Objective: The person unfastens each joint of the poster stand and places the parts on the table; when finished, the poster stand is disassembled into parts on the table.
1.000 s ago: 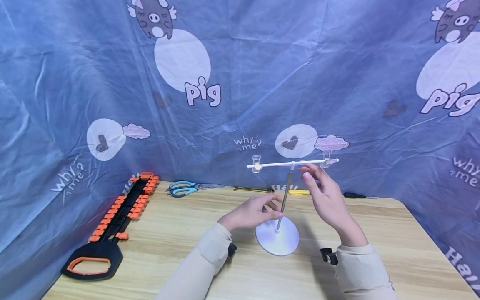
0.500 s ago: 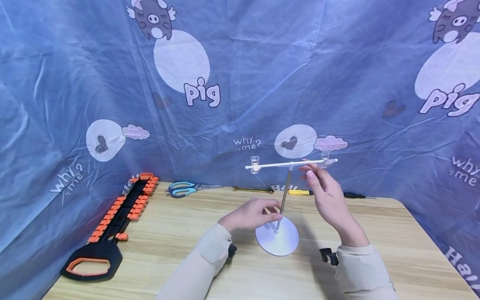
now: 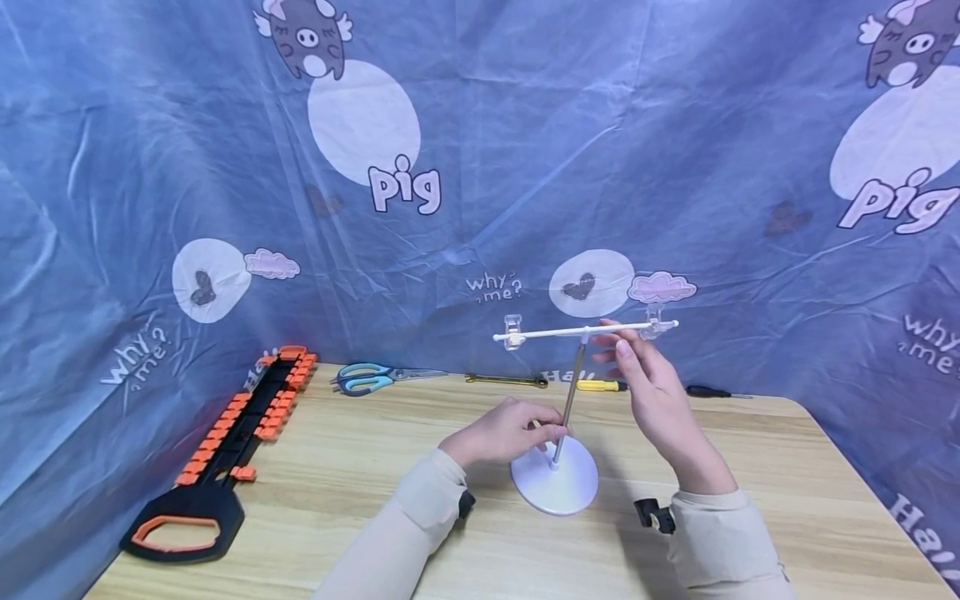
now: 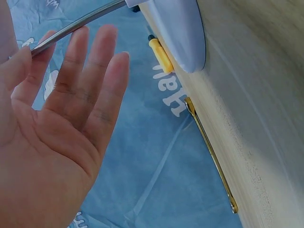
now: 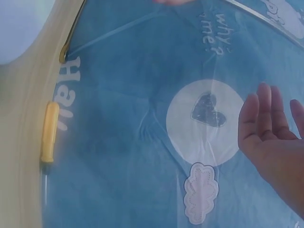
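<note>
A small display stand has a round white base point(image 3: 557, 492) on the table, a slim metal pole point(image 3: 573, 387) and a white crossbar point(image 3: 555, 332). Clear plastic clips point(image 3: 513, 332) sit near both ends of the bar. Low on the pole, my left hand point(image 3: 504, 429) pinches it between thumb and fingertips; the left wrist view shows the other fingers of that hand point(image 4: 78, 123) spread loosely. My right hand point(image 3: 654, 387) is raised under the bar's right half, its fingertips right at the bar. In the right wrist view its fingers point(image 5: 263, 114) look relaxed.
A black rack with orange clips point(image 3: 251, 417) and a handle lies at the left. Along the back edge are blue-handled scissors point(image 3: 365, 378), a wrench point(image 3: 506, 380), a yellow-handled screwdriver point(image 3: 597, 385) and a black-handled screwdriver point(image 3: 708, 392). A blue printed curtain point(image 3: 480, 167) hangs behind.
The fingertips of my right hand have shifted slightly left along the bar toward the pole. The left hand stays at the pole, and the stand has barely moved.
</note>
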`<state>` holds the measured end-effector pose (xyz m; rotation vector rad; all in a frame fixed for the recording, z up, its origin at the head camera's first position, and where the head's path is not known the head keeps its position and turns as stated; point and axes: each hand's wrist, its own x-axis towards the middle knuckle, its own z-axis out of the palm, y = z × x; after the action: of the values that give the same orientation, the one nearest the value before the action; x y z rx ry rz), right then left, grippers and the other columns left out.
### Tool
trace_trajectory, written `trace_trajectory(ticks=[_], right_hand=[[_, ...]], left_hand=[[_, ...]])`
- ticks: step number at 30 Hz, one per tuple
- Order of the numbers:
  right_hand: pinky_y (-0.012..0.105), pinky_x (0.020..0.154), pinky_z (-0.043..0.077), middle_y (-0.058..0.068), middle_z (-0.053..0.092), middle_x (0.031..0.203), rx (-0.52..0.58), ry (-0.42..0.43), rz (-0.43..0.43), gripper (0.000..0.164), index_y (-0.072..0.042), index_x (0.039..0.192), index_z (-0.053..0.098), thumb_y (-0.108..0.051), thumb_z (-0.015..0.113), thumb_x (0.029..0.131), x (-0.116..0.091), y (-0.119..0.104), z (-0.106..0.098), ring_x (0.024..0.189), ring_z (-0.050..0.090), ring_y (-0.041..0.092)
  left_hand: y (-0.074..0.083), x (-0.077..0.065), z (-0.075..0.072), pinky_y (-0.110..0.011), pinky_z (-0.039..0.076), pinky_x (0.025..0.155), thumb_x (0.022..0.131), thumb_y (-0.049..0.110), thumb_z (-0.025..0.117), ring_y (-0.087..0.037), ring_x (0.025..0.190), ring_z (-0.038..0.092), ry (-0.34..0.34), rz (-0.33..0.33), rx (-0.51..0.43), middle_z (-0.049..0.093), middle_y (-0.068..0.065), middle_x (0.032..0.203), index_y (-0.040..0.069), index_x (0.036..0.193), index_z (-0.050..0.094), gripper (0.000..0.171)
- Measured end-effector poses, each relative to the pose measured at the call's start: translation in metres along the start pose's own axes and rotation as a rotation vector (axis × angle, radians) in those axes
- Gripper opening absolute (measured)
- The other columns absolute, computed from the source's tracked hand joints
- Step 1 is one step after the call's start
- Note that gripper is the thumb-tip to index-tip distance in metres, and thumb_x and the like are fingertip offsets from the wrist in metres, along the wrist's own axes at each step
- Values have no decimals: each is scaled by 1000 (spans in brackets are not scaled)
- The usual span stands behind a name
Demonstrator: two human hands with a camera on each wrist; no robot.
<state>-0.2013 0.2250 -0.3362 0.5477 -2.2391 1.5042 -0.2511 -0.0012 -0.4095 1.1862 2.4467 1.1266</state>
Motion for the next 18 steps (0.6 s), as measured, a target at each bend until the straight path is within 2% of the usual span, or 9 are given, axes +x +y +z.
trace_trajectory(ticks=[7, 10, 16, 18], right_hand=[[22, 89, 57, -4, 67, 125, 114, -30, 15, 44, -5, 149, 55, -27, 33, 118, 0, -3, 3, 110, 67, 12], [21, 89, 57, -5, 68, 126, 160, -43, 13, 43, -4, 147, 56, -26, 33, 118, 0, -4, 4, 110, 65, 10], [23, 91, 57, -9, 72, 122, 221, -75, 7, 41, -9, 148, 56, -26, 33, 118, -2, -9, 5, 109, 69, 9], [23, 92, 57, -9, 71, 128, 241, -85, 3, 41, -11, 148, 58, -26, 33, 118, -3, -11, 5, 108, 71, 9]], left_hand=[[3, 2, 5, -14, 53, 71, 110, 30, 60, 1, 79, 71, -19, 54, 73, 77, 6, 97, 19, 115, 79, 22], [5, 2, 6, -13, 51, 67, 111, 27, 59, 2, 77, 68, -27, 80, 108, 77, 3, 93, 19, 113, 78, 20], [8, 4, 9, -9, 52, 71, 111, 21, 58, 4, 77, 68, -63, 105, 141, 78, 6, 102, 17, 112, 77, 20], [10, 4, 10, -8, 52, 73, 111, 20, 57, 6, 78, 68, -84, 106, 149, 77, 7, 105, 16, 113, 76, 20]])
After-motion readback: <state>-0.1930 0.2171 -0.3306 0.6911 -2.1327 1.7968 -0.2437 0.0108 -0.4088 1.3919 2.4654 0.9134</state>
